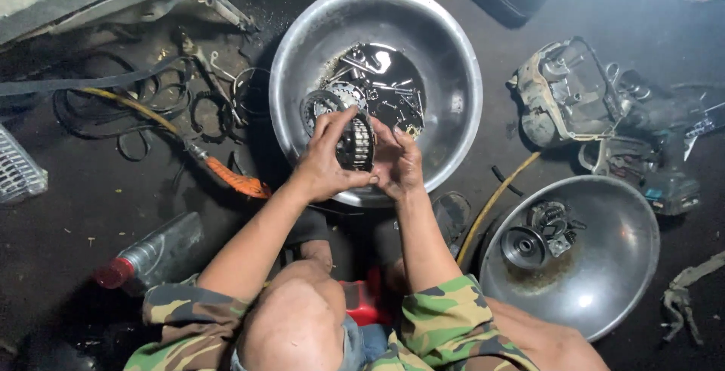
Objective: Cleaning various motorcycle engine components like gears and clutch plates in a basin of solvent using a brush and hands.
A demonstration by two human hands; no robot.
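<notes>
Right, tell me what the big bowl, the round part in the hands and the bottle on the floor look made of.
Big bowl: bare metal, probably steel or aluminium; it has a dull silver shine.
Round part, held by left hand and right hand: grey metal with ribbed edges, looking oily.
Bottle: likely clear plastic, see-through, with a red cap.

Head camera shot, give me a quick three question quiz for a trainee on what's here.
1. True or false: both hands hold the round toothed metal part over the large metal basin.
2. What lies in the smaller metal bowl? A) loose metal parts B) a coiled hose C) nothing
3. Fill in: the plastic bottle lying on the floor has a ___ cap.

Key: 1 true, the left hand and right hand both grip it. 2 A. 3 red.
</notes>
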